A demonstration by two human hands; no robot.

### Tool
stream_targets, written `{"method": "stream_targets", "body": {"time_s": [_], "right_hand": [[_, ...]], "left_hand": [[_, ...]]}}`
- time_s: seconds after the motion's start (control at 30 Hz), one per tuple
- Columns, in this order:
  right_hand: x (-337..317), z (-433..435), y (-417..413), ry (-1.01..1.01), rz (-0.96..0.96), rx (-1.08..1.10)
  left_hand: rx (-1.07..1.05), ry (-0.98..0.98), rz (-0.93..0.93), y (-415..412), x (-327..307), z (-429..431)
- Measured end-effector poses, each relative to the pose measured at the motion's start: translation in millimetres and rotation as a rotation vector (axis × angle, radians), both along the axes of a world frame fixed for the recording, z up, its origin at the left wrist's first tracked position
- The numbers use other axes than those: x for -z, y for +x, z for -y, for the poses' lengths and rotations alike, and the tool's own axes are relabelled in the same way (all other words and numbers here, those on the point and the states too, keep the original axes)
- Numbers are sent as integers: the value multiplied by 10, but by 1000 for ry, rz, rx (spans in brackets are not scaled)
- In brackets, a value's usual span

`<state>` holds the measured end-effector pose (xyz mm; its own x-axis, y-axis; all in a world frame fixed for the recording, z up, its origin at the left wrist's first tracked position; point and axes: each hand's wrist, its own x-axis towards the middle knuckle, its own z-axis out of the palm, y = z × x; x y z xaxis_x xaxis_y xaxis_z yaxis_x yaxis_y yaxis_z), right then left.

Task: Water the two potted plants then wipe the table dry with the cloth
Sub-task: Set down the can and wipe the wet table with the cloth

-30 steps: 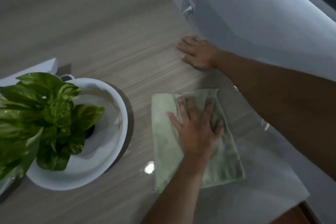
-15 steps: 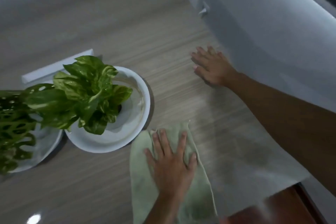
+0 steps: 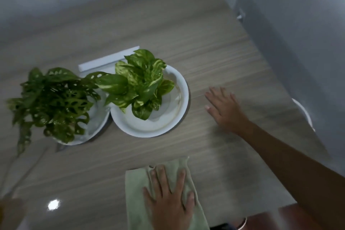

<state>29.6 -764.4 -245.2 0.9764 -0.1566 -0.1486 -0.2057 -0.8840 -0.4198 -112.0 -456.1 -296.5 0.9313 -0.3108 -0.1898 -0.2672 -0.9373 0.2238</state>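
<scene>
A pale green cloth (image 3: pixel 134 192) lies on the wooden table (image 3: pixel 205 52) near its front edge. My left hand (image 3: pixel 169 201) presses flat on the cloth with spread fingers. To the right of the plants, my right hand (image 3: pixel 225 112) rests palm down on the bare wood, fingers straight. A variegated leafy plant (image 3: pixel 141 84) stands in a white dish (image 3: pixel 168 125) at the centre. A darker plant with holed leaves (image 3: pixel 56 97) stands in a second white dish (image 3: pixel 93 132) to its left, the two dishes touching.
A flat white bar (image 3: pixel 104 59) lies behind the plants. A white panel or curtain (image 3: pixel 289 43) borders the table on the right, with a white rounded rim (image 3: pixel 304 112) below it. Lamp glare (image 3: pixel 53 204) shines on the near left tabletop. Reddish floor (image 3: pixel 291 213) shows beyond the corner.
My left hand has slid the cloth toward me and to the left across the table. The view has swung so that both plants now show. My right hand stays flat on the wood.
</scene>
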Motion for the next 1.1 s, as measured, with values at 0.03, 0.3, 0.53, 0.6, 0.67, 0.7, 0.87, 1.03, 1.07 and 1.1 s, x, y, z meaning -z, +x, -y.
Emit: {"method": "stream_targets", "body": {"time_s": [0.03, 0.3, 0.53, 0.6, 0.67, 0.7, 0.87, 1.03, 1.07, 1.1], "right_hand": [[33, -118, -45, 1, -30, -15], [78, -905, -506, 20, -15, -54], [181, -1652, -872, -18, 12, -153], [203, -1796, -909, -36, 23, -158], [217, -1901, -953, -24, 36, -140], [217, -1952, -975, -24, 46, -133], [176, -2329, -985, -67, 90, -194], [206, -2593, -837, -58, 110, -95], [226, -2629, -807, -62, 104, -72], [252, -2656, -779, -75, 99, -58]], "left_hand": [[43, 7, -20, -38, 9, 67], [-280, 99, 102, 807, -99, -870], [77, 88, 107, 671, -70, -678], [-93, 127, 121, 1010, -90, -1172], [-268, 119, 173, 945, -56, -1671], [-290, 115, 183, 775, -38, -1762], [53, 43, 108, 469, -16, -1276], [-195, 54, 102, 1304, -77, -1467], [-225, 40, 87, 1355, -73, -1443], [-244, 22, 80, 1401, -73, -1393]]}}
